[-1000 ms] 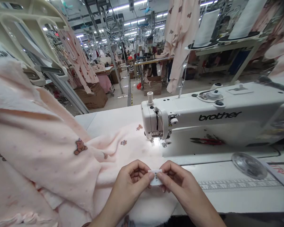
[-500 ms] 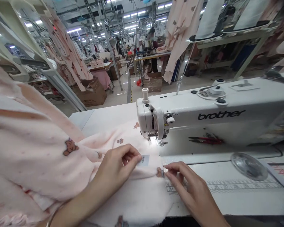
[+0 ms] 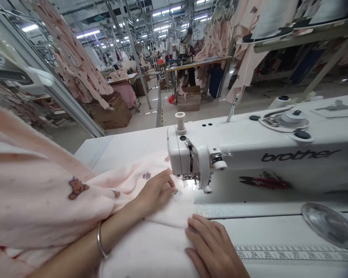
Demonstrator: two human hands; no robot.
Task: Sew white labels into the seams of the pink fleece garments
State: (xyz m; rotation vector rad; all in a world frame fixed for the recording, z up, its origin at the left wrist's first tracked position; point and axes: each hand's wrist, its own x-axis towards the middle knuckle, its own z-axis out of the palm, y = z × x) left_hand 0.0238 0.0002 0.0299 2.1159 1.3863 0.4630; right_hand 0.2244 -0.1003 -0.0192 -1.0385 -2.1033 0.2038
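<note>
A pale pink fleece garment [image 3: 60,200] with small bear prints lies across the white sewing table and drapes off to the left. My left hand [image 3: 158,189] rests on it just left of the needle of the white Brother sewing machine [image 3: 249,148], fingertips pinching a small white label [image 3: 177,192] against the fabric. My right hand [image 3: 210,245] lies flat on the fabric's near edge, fingers together and stretched out, holding nothing. A silver bangle [image 3: 101,241] is on my left wrist.
Red-handled snips [image 3: 262,181] lie under the machine arm. A clear round dish [image 3: 330,226] sits at the right, and a printed ruler [image 3: 292,253] runs along the table. Behind are hanging pink garments [image 3: 84,73], cardboard boxes [image 3: 110,114] and other workstations with people.
My left hand carried the label forward to the presser foot. My right hand let go of the fabric edge pinch and flattened on the cloth. The view moved closer to the machine.
</note>
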